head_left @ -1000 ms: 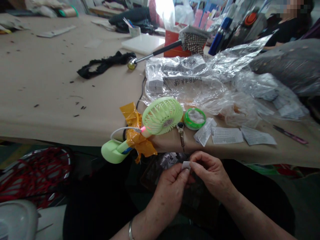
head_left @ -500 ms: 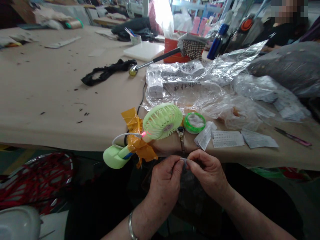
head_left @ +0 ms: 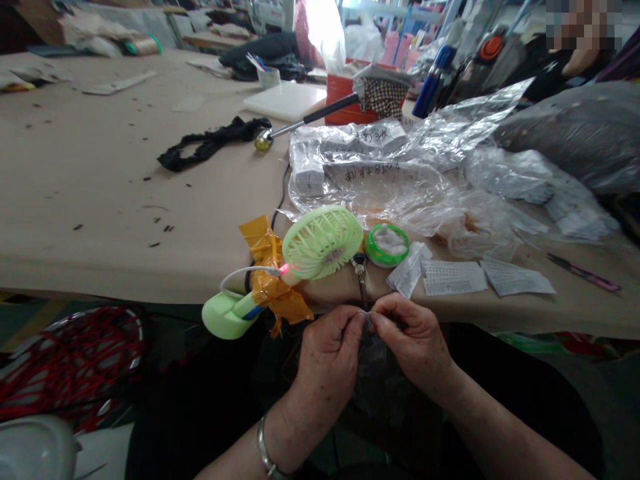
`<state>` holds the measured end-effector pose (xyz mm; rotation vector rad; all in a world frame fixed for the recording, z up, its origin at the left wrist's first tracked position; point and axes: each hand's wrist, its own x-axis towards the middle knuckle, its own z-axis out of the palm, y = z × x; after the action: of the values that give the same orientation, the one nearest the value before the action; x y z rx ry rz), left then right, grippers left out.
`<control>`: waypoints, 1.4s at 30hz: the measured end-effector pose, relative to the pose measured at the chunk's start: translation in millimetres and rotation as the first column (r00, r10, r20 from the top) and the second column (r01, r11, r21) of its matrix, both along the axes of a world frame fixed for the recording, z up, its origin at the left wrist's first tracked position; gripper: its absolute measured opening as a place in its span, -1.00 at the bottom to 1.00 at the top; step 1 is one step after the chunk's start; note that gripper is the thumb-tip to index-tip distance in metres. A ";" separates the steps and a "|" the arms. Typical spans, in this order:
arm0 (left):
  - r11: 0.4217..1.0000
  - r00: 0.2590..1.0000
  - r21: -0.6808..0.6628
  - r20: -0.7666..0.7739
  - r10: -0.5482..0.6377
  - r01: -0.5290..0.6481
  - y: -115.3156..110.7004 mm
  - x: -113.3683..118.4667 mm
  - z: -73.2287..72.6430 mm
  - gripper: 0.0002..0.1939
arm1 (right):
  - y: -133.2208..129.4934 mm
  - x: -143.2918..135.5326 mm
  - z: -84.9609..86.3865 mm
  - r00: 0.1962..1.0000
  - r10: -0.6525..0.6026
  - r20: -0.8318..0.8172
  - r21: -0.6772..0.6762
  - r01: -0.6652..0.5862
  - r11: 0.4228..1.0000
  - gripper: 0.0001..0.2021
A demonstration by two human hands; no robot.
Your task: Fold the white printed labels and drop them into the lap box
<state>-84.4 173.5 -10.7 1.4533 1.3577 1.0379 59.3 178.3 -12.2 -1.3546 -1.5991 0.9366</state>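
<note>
Just in front of the table edge, my left hand [head_left: 327, 357] and my right hand [head_left: 415, 343] meet fingertip to fingertip. Both pinch a tiny whitish piece [head_left: 367, 316], mostly hidden by the fingers; its kind is unclear. Below the hands hangs dim, clear plastic [head_left: 380, 373] with pale bits. Right beyond the fingertips, a slim metal rod with a dark knob [head_left: 360, 270] sits at the table edge. Near it are a green-rimmed tub with white fluffy filling [head_left: 387, 244], a folded white slip [head_left: 411, 270] and two stacks of printed labels [head_left: 454, 277].
A green fan [head_left: 323, 241] is fixed to the edge with brown tape [head_left: 277, 293]. Behind lie plastic-wrapped bundles [head_left: 360, 160], a black-handled tool [head_left: 310, 120] and a black cloth strip [head_left: 213, 143]. Small cutters [head_left: 583, 272] lie right. A person [head_left: 565, 67] sits across.
My hands stay pinched together, with the fingertips slightly higher and the whitish piece less exposed. The camera view has shifted a little. The person across has a forearm raised more into view.
</note>
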 end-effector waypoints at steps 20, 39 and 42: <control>0.994 1.000 -0.105 0.027 -0.013 0.016 -14.3 -5.1 -14.3 -0.84 | -14.3 39.5 6.0 0.909 -0.093 0.407 0.455 -0.114 0.883 -0.85; 0.749 0.707 -0.522 0.700 0.101 0.409 -11.6 41.9 -6.5 -0.75 | -11.7 68.1 -3.5 0.845 -0.192 0.500 0.639 -0.210 0.740 -0.84; 0.720 0.504 -0.503 0.829 0.244 0.478 -6.7 54.6 1.9 -0.73 | -29.2 62.1 -2.3 0.879 -0.105 0.464 0.638 -0.249 0.729 -0.87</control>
<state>-29.8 166.7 -8.8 0.2833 0.6814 0.8055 121.4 149.1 -14.5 -1.0069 -2.0966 -0.0315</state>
